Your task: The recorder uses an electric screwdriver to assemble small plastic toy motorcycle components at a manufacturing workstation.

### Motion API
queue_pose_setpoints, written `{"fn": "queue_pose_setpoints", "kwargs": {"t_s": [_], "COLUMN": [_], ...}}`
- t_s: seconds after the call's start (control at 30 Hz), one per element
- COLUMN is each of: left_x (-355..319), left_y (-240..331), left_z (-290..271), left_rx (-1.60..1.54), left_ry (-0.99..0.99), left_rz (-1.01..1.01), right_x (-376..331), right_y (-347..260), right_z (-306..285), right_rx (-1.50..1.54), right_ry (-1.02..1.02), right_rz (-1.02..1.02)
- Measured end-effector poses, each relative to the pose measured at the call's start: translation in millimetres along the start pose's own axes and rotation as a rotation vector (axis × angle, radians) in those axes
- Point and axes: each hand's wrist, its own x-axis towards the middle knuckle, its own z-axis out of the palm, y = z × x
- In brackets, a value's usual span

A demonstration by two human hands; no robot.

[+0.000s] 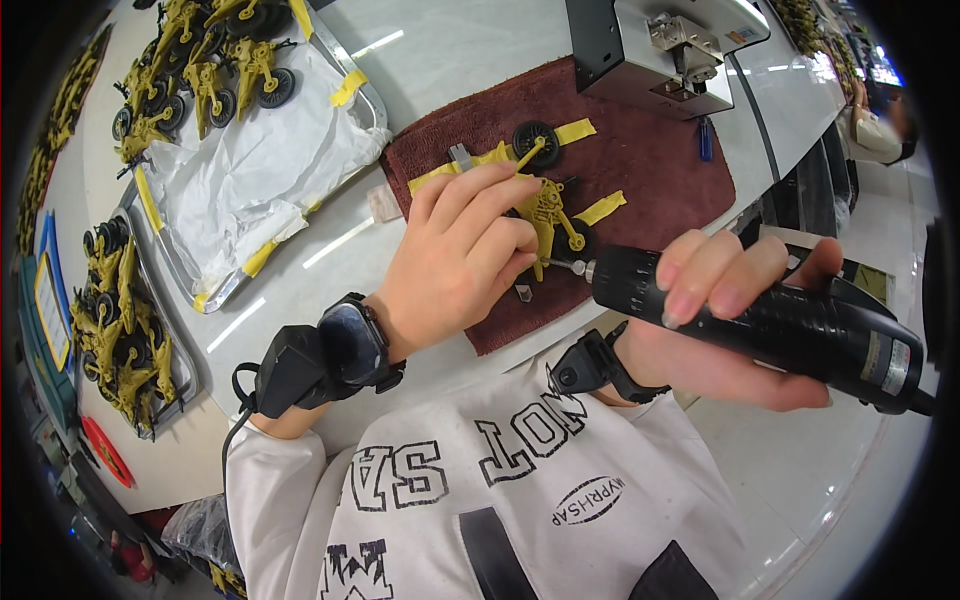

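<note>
My right hand (715,365) is wrapped round a black electric screwdriver (630,280), its cord leaving at the right. The metal bit points left and meets the lower edge of a yellow toy motorcycle part (547,205) with black wheels. Over that part lies my left hand (455,235), fingers curled and pressing it to a dark red cloth (660,170). My fingers hide much of its left side, and I cannot make out a screw at the bit's tip. Strips of yellow tape (602,207) stick out beside the wheels.
At the upper left, a paper-lined tray (385,125) carries several similar yellow toy motorcycles. Another loaded tray (190,385) stands at the far left. A grey metal machine (640,55) stands behind the cloth, with a small blue object (705,140) near its base.
</note>
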Motion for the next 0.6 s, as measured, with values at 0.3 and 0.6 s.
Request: {"fn": "queue_pose_setpoints", "kwargs": {"t_s": [0.3, 0.6], "left_x": [-1, -2], "left_y": [-2, 1], "left_z": [14, 23], "left_rx": [0.029, 0.001], "left_ry": [-0.041, -0.041], "left_rz": [0.020, 0.011], "right_x": [-2, -4], "right_y": [4, 7], "right_z": [-3, -15], "right_rx": [0.004, -0.027], "right_ry": [-0.002, 0.035], "right_rz": [0.045, 0.049]}}
